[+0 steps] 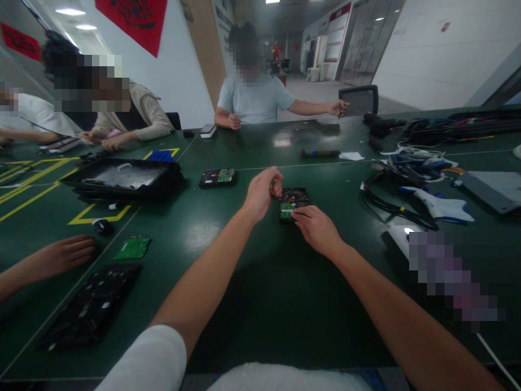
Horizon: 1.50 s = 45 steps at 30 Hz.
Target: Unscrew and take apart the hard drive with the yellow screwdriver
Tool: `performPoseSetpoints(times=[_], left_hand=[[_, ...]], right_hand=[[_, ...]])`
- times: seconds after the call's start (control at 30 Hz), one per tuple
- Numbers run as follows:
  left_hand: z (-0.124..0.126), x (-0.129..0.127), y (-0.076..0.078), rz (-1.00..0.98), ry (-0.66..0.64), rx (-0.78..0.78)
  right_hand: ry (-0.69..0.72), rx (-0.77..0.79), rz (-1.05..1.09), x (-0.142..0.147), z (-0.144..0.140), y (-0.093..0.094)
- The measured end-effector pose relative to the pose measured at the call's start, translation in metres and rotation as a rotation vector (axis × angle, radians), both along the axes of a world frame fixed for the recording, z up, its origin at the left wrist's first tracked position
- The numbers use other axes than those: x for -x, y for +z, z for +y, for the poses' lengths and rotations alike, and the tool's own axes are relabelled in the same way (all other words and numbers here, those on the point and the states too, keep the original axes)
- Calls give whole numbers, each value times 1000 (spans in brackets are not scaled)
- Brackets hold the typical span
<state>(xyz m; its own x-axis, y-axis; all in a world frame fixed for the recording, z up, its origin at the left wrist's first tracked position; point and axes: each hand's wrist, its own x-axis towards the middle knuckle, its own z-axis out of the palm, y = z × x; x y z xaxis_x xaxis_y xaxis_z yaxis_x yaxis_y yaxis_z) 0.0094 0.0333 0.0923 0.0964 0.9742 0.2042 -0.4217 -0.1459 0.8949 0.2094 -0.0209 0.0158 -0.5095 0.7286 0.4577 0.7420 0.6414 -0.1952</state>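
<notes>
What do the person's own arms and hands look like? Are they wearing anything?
Both arms are bare from the elbow down, with no gloves, watch or rings showing on the left hand or right hand. A short white sleeve covers the upper left arm.

A hard drive lies mid-table; a second drive sits behind-left, a tray further left, cables toward the right edge.

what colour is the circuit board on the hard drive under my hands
Green, on the black rectangular hard drive; the head view shows it.
</notes>
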Motion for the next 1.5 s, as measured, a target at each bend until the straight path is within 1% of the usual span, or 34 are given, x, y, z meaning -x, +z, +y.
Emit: performPoseSetpoints(times=[0.07,0.13,0.27,0.33,0.4,0.5,0.57,0.63,0.73,0.83,0.9,1.0,1.13,1.27,1.33,1.5], left_hand=[[-2,-2,0,18,-7,-23],[-3,-3,-1,-5,-7,-27],[-1,-1,-4,-45,9,22],[1,1,-4,3,63,8],[2,4,-4,76,115,-41],[1,7,-1,182,134,-87],[-1,9,2,230,116,-97],[-3,10,5,236,74,-100],[-4,8,7,163,-7,-65],[-4,4,5,74,-44,-11],[-3,2,3,38,-51,-8],[0,3,0,24,-25,-33],[4,9,-1,79,22,-25],[3,10,0,129,63,-81],[0,9,1,149,46,-98],[-8,4,5,186,-44,-119]], right_hand=[[-2,8,-5,0,-1,2],[-6,11,-9,1,-2,3],[-15,13,-6,1,-2,1],[-16,23,-2,1,-2,1],[-14,31,2,1,-1,1],[-1,32,8,0,-1,1],[4,28,8,0,-1,1],[3,18,5,-1,0,-1],[-1,7,5,-1,0,-2],[-2,6,6,-1,0,-2],[-2,5,2,0,0,-1],[1,6,1,0,0,-1],[-3,10,2,-1,-1,1],[-7,22,-5,0,-1,3],[-6,27,-4,0,-1,2],[-8,21,0,0,-1,1]])
